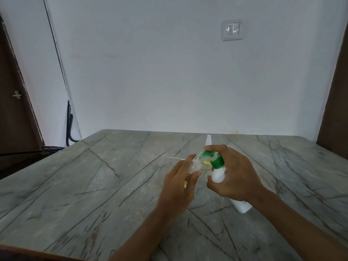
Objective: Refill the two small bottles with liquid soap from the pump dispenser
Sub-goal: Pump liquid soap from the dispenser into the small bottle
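Observation:
My right hand (236, 174) grips a white pump dispenser (218, 175) with a green pump head (211, 157), tilted to the left, my forefinger lying on top of the pump. My left hand (180, 182) holds a small clear bottle (194, 165) with a red and gold label, its mouth right at the green spout. A second small white bottle (208, 140) stands upright on the table behind the hands. A yellow cap (207, 162) lies on the table under the spout, mostly hidden.
Everything sits on a grey marble table (94, 176) against a white wall. A thin white tube (176, 158) lies on the table left of the hands. A dark chair frame (69, 127) stands beyond the table's left corner.

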Action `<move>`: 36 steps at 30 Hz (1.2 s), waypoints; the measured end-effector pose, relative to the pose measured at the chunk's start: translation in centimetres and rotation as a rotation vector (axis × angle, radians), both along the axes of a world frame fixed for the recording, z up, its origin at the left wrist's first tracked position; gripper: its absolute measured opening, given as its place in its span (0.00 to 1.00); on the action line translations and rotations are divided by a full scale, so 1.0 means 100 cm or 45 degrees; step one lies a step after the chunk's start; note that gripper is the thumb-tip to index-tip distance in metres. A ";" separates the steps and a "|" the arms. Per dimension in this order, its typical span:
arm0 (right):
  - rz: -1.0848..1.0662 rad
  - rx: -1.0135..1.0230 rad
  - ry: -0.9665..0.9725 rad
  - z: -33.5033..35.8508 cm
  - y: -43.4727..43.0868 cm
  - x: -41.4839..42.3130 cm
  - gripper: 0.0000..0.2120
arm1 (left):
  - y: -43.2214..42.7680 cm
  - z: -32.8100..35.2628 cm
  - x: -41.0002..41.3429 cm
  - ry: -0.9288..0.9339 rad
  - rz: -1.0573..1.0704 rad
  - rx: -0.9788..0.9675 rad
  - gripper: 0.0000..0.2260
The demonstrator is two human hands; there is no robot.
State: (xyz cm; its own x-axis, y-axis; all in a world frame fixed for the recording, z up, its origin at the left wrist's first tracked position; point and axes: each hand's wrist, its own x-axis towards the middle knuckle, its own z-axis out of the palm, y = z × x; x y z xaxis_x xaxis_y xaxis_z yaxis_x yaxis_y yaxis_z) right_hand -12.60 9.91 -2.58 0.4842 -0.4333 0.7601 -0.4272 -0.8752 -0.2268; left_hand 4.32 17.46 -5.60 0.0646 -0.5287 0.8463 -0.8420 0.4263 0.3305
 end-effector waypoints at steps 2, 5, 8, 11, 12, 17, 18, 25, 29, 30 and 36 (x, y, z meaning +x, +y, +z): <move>0.024 0.004 -0.035 0.000 0.000 -0.001 0.33 | 0.000 -0.001 -0.001 -0.012 -0.019 0.016 0.20; 0.045 -0.001 -0.058 -0.001 -0.001 -0.001 0.32 | 0.000 -0.001 -0.001 -0.031 -0.029 0.021 0.19; 0.037 -0.011 -0.048 -0.003 -0.002 -0.001 0.33 | 0.001 0.001 -0.001 -0.022 -0.032 0.022 0.20; 0.011 -0.046 -0.013 -0.005 -0.002 -0.001 0.37 | 0.002 0.003 -0.001 -0.003 -0.006 0.000 0.20; 0.000 -0.061 -0.001 -0.006 -0.002 -0.001 0.38 | 0.002 0.003 -0.002 -0.005 0.010 -0.006 0.20; -0.013 -0.077 -0.010 -0.009 -0.006 0.001 0.40 | 0.002 0.003 -0.002 -0.010 0.023 -0.001 0.20; -0.002 -0.078 -0.028 -0.009 -0.006 0.001 0.39 | 0.002 0.002 -0.002 -0.010 0.016 -0.003 0.20; 0.075 -0.041 -0.064 -0.008 -0.008 0.000 0.36 | 0.001 0.002 -0.003 -0.039 -0.006 -0.020 0.19; 0.117 -0.048 -0.090 -0.006 -0.008 -0.003 0.33 | 0.001 0.000 -0.002 -0.064 -0.014 -0.003 0.19; 0.114 -0.054 -0.096 -0.006 -0.008 -0.003 0.33 | 0.001 0.000 -0.002 -0.067 -0.017 0.001 0.19; 0.058 -0.090 -0.063 -0.008 -0.005 -0.003 0.36 | 0.000 0.000 -0.003 -0.049 0.040 0.003 0.20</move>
